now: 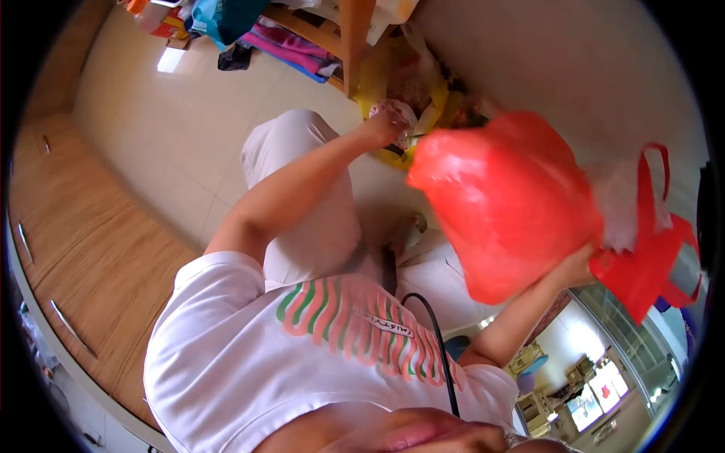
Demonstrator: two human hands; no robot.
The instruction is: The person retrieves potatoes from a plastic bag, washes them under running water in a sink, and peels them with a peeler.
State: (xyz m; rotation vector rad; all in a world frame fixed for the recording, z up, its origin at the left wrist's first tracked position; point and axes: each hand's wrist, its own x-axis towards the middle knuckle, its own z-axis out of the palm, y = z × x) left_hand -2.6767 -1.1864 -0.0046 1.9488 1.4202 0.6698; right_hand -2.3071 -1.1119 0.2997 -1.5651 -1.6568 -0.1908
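Note:
My right hand (578,268) is closed on a full red plastic bag (506,204), held up at the right of the head view. The bag hides part of my fingers. To the left, my left hand (384,130) reaches down beside a yellow-edged bag (366,94) on the floor. Its fingers look closed next to a white-and-pink patterned bundle (399,113); what they grip is blurred. Beyond my right wrist is a red tote bag (642,264) with looped handles, and a pale translucent bag (613,200) lies against it.
A wooden shelf post (355,45) stands by the yellow-edged bag. Folded pink cloth (291,45) and a teal bag (226,19) lie on the shelf. Wooden drawers (91,257) with metal handles run along the left, and a black cable (438,340) hangs across my shirt.

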